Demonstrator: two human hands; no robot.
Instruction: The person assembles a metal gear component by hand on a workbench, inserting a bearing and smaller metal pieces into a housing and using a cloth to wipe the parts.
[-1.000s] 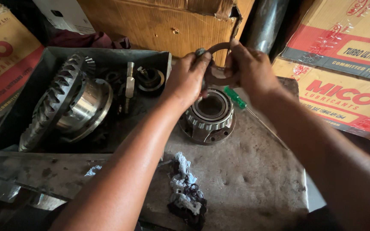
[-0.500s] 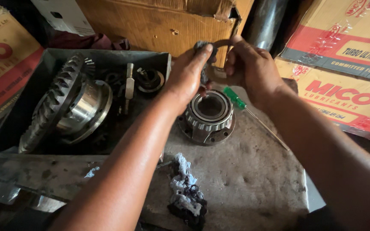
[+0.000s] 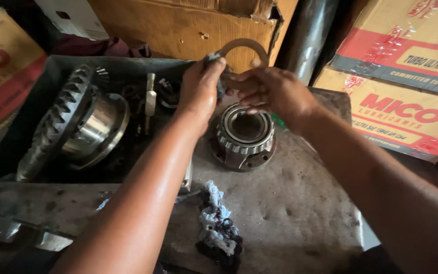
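Grimy metal bench (image 3: 290,213), cartons behind. Thin metal ring (image 3: 244,46) held upright above bearing hub (image 3: 244,134): right hand (image 3: 272,91) fingers pinched on lower edge, left hand (image 3: 201,89) closed on dark rag (image 3: 215,63) pressed to rim, seemingly for wiping. Ring gear (image 3: 72,124) in grey tray (image 3: 51,71) alongside; dirty rag wad (image 3: 219,228) near front edge.

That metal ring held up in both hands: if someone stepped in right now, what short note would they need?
Left hand: grip closed on a dark rag pressed to the left side of the flat metal ring.
Right hand: grip pinches the ring's lower right edge and holds it upright above the bearing hub.
The hub sits on the worn bench, rollers facing up. The ring gear assembly lies in the grey tray; a dirty rag wad is at the bench's near edge.
Done: ring lifted, rag applied.
Left: the ring looks dull; it is not yet set down.
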